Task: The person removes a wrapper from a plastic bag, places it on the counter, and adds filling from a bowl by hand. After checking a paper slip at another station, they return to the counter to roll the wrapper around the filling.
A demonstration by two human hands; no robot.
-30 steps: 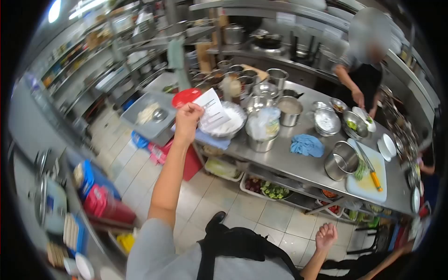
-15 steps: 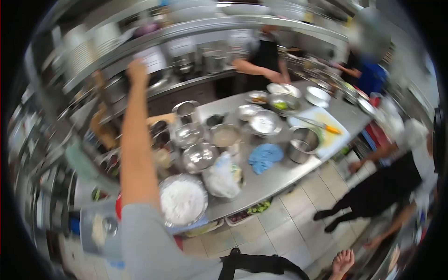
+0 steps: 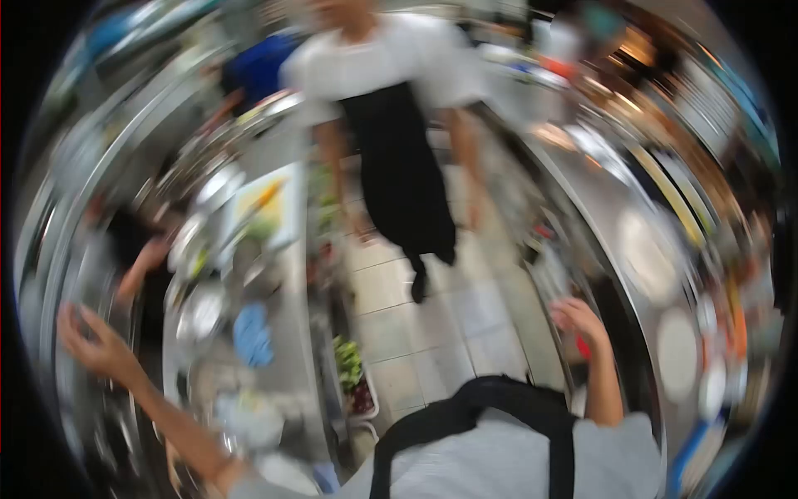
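Observation:
The whole view is smeared by motion. My left hand (image 3: 101, 348) is raised over the left side, its fingers apart with nothing in them. Below and to the right of it stands a metal bowl (image 3: 202, 312) on the steel table, apart from the hand. A crumpled blue cloth (image 3: 253, 334) lies nearby on the same table. My right hand (image 3: 579, 320) is held up beside the right counter, fingers loosely stretched to the left, seemingly holding nothing. Something small and red (image 3: 583, 346) shows just below its fingers; I cannot make out what it is.
A person in a black apron (image 3: 395, 166) stands in the tiled aisle ahead. Another person's hand (image 3: 151, 254) is at work across the left table. A cutting board (image 3: 287, 212) bears an orange-handled knife (image 3: 268, 195). Greens (image 3: 347, 359) sit under the table. White plates (image 3: 677, 353) line the right counter.
My view has swung right, from the table and shelf to the aisle. My left hand has left the shelf edge and its fingers have spread. My right hand has come up, its fingers uncurled.

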